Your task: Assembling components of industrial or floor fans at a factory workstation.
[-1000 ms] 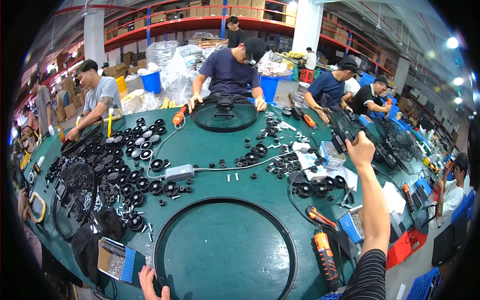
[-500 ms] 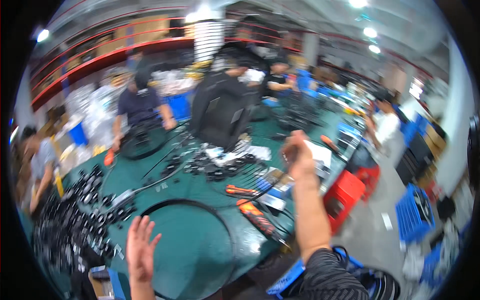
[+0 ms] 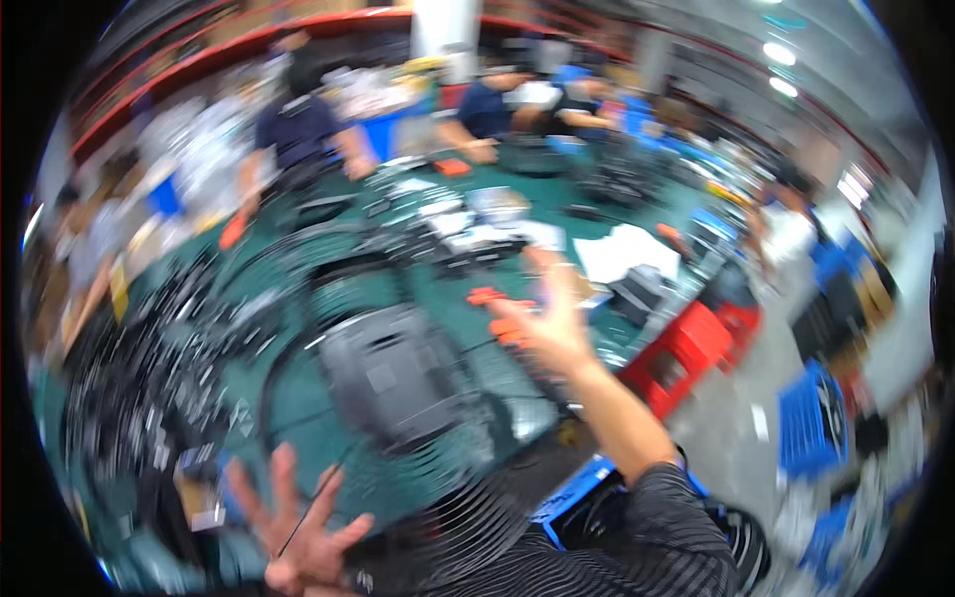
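A dark grey, rounded-square plastic housing [image 3: 393, 373] is over the near middle of the green table, between my hands and apart from both. Fine concentric rings [image 3: 477, 512], like a wire grille, show at its near side; blur hides how they join it. My left hand [image 3: 298, 522] is at the near left with fingers spread, a thin dark strand crossing in front of it. On the right, my right hand [image 3: 547, 323] reaches forward with its fingers apart, over orange-handled tools [image 3: 512, 330]. Behind the housing, a large black hoop [image 3: 271, 383] lies on the table.
Many small black parts [image 3: 149, 368] cover the table's left side. White papers [image 3: 627, 254] and a dark block [image 3: 645, 294] lie right of centre. A red stool [image 3: 681, 353] and blue crate [image 3: 811, 418] stand on the floor at right. Several people work around the table.
The dark housing has come from the far middle of the table to near me. My left hand has moved down and spread wider; my right hand has shifted left. The view has tilted down.
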Available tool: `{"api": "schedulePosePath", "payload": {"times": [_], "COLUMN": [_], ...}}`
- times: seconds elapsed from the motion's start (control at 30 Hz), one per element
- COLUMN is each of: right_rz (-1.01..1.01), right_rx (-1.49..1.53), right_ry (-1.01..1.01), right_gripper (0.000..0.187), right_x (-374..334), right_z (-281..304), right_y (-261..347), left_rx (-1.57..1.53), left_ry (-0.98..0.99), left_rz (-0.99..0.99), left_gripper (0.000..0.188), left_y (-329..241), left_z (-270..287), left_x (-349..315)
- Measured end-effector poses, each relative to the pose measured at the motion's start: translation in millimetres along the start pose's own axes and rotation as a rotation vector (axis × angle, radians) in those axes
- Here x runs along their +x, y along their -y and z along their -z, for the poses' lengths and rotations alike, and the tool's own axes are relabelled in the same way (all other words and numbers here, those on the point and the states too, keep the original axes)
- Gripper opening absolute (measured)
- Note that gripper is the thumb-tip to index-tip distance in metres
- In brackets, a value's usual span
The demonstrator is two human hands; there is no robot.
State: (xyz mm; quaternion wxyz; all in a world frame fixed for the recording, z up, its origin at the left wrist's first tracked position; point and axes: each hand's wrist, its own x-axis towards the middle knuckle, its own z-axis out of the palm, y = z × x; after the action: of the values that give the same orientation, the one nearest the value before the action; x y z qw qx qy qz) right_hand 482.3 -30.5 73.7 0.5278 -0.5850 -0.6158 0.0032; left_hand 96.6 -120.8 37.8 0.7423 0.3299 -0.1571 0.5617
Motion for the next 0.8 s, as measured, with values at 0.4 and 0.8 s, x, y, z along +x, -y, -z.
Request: {"api": "schedulePosePath", "payload": {"times": [0.4,0.8], "right_rz": [0.54,0.6], "right_rx": [0.022,-0.041], "right_ry": [0.887,1.042], "right_gripper": [0.116,0.106], "right_x": [-0.1,30.6], "right_z": [-104.9,-182.6], "right_y": [113.0,85.6], "left_rx": [-0.199,0.563], "left_ry": [-0.133,-0.946], "left_rz": [-0.06,-0.061], "left_gripper": [0.11,0.087], "left_y": [10.8,-13.1], "left_z": [47.3,75.3], "left_x": [-33.5,-82.2]}}
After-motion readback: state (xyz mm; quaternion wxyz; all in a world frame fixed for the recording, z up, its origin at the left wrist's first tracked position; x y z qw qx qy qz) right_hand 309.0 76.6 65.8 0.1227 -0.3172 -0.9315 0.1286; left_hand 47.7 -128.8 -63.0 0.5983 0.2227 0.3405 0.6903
